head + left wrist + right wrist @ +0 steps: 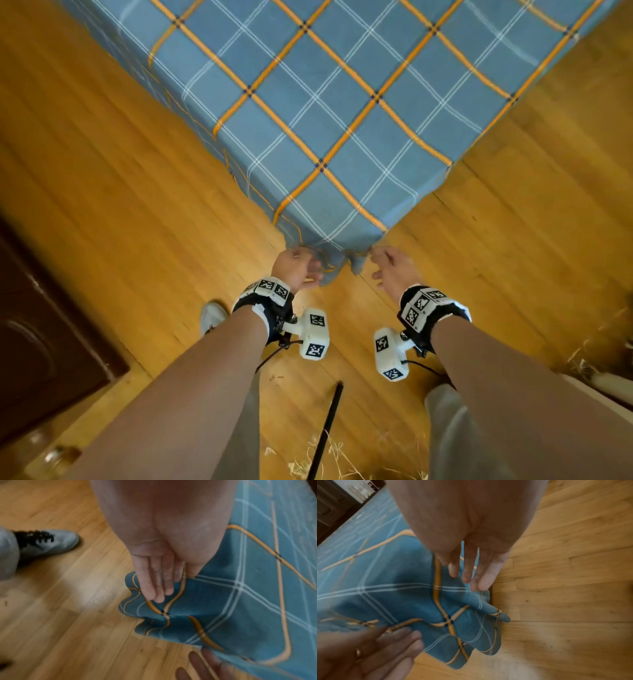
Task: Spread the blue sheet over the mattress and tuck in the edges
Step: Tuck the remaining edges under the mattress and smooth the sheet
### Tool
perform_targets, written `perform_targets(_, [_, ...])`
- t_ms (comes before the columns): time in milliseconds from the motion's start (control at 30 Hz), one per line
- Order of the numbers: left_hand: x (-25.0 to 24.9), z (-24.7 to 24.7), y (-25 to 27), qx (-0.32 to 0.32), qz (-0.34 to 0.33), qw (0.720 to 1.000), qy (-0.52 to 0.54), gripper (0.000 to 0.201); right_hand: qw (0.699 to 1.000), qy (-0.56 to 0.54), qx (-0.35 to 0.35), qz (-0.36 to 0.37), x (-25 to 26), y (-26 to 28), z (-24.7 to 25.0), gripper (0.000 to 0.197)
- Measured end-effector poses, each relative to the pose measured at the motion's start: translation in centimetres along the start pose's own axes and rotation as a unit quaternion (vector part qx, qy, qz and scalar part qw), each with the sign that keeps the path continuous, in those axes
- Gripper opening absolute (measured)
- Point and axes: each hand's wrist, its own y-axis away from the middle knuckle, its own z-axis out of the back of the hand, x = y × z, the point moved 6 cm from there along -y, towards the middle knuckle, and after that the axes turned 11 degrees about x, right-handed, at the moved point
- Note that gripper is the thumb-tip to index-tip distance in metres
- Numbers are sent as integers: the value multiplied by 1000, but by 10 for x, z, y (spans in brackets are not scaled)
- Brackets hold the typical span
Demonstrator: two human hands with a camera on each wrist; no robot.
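Observation:
The blue sheet (325, 102) with orange and white checks lies flat over the mattress, whose near corner points at me. Its loose corner (337, 270) hangs in folds down to the floor. My left hand (299, 267) is at the left of that corner. In the left wrist view its straight fingers (159, 582) rest on the bunched cloth (223, 608). My right hand (390, 267) is at the right of the corner. In the right wrist view its straight fingers (471, 572) touch the top fold of the sheet (393, 601). Neither hand grips the cloth.
Wooden floor (120, 171) surrounds the bed on both sides. A dark wooden cabinet (41, 325) stands at the left. My grey shoe (212, 315) is near the left arm. A black stick (325, 428) and bits of straw (342, 459) lie on the floor near me.

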Motion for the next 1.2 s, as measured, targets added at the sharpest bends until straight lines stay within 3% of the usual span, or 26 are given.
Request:
perform_targets(67, [12, 0, -17, 11, 6, 992, 125, 24, 988, -150, 36, -20, -9, -14, -7, 28])
perform_targets(133, [19, -2, -38, 20, 2, 973, 232, 40, 955, -286, 77, -26, -9, -31, -15, 34])
perform_targets(267, [25, -2, -80, 25, 6, 950, 310, 55, 895, -438, 80, -31, -15, -68, -20, 26])
perform_targets(400, [33, 0, -97, 71, 0, 942, 328, 37, 869, -486, 81, -54, -29, -88, -19, 30])
perform_targets(567, [17, -17, -90, 65, -37, 919, 387, 43, 818, -558, 140, -29, -13, -84, -28, 75])
perform_targets(600, [15, -21, -90, 70, -39, 917, 390, 49, 806, -575, 137, -9, -1, -81, -26, 74])
perform_targets(667, [14, -18, -89, 85, -48, 917, 386, 57, 801, -588, 111, 5, 18, -78, -20, 64])
perform_targets(733, [20, -10, -90, 118, -30, 926, 357, 64, 802, -590, 95, 9, 28, -78, -17, 72])
perform_targets(833, [55, -10, -87, 140, 67, 935, 318, 81, 803, -588, 95, 1, 25, -83, -21, 67])
perform_targets(900, [67, -22, -80, 169, 122, 920, 333, 83, 802, -589, 96, -7, 23, -85, -22, 66])
perform_targets(1033, [17, -15, -101, 184, -11, 858, 479, 47, 799, -587, 130, 10, 24, -82, -19, 67])
perform_targets(1067, [5, -12, -102, 184, -46, 850, 491, 47, 798, -589, 126, 8, 22, -83, -19, 66])
perform_targets(1100, [4, -8, -100, 162, -68, 859, 481, 53, 796, -592, 126, 5, 22, -82, -20, 64])
perform_targets(1200, [36, -3, -86, 109, -25, 887, 448, 67, 799, -590, 113, 4, 22, -81, -20, 60])
